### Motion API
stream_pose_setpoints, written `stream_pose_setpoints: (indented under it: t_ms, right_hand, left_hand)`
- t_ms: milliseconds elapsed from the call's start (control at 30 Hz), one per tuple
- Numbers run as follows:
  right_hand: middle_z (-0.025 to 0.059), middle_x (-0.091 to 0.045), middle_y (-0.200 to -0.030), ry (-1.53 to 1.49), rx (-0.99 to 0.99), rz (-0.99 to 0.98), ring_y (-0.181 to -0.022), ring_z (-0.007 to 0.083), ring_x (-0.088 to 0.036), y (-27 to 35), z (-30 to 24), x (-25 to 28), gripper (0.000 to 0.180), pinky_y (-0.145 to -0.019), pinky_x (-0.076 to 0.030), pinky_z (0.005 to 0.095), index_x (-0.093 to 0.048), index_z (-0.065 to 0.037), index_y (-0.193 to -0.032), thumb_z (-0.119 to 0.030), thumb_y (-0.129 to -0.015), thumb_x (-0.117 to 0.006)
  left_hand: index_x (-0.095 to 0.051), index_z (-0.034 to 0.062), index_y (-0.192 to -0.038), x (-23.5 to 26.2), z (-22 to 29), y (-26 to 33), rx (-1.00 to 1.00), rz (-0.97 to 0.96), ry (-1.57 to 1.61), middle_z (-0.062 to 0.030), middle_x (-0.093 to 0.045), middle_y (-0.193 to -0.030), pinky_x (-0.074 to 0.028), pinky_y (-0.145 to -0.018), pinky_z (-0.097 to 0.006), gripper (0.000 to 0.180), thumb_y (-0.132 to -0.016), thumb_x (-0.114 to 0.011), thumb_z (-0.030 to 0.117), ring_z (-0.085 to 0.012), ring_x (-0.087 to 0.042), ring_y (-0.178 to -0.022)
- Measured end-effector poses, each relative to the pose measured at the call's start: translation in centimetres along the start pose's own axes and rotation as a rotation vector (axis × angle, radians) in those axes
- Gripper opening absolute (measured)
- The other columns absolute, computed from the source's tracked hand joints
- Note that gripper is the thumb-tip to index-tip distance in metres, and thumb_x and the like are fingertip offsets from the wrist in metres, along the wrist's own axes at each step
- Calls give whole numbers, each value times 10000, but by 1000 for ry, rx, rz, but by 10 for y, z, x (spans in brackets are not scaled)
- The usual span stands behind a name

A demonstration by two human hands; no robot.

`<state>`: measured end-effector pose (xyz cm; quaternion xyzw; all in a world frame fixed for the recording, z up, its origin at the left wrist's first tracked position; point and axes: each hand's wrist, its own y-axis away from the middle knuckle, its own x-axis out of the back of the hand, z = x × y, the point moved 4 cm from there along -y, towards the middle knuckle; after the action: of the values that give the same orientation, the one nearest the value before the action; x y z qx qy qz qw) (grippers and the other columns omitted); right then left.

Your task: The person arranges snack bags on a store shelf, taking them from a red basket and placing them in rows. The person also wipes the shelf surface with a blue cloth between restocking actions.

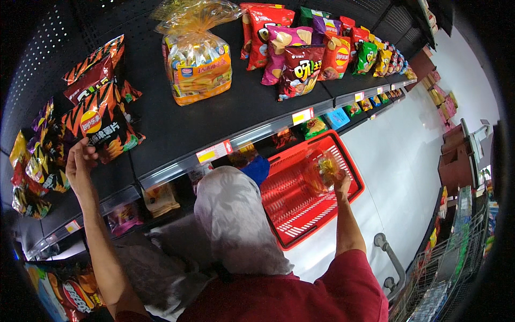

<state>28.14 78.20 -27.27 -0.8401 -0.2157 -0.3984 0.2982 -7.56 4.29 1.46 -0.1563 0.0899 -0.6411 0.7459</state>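
Note:
My left hand (81, 160) is at the lower left edge of a black and orange tiger-striped bag of potato chips (110, 121), with its bent fingers closed on that edge. The bag stands on the black shelf, in front of a dark red bag (91, 80). On the other side, my right hand (341, 183) grips a clear plastic bag (317, 174) with something golden-yellow showing through. It hangs inside the red shopping basket (289, 201), near the right wall. Its contents are too blurred to name.
A clear-wrapped snack pack (201, 70) and several colourful chip bags (303, 72) stand farther along the shelf (177, 126). More bags (40, 161) crowd its left end. A lower shelf carries packets (161, 198). A wire rack (445, 268) and grey metal rail (391, 263) are at right.

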Motion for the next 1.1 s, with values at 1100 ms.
stream_pose_setpoints:
  t_ms: [1100]
  right_hand:
    - [106,-532,-1403,-784,406,-550,-1287,205,-486,-160,-602,-9,610,-1076,-350,318,-462,-14,-1429,-183,-868,-630]
  left_hand:
    - [-643,-15,-812,-72,38,51,-89,-380,-63,-23,-580,-611,-419,-485,-229,243,-990,-570,134,-58,-551,-546]
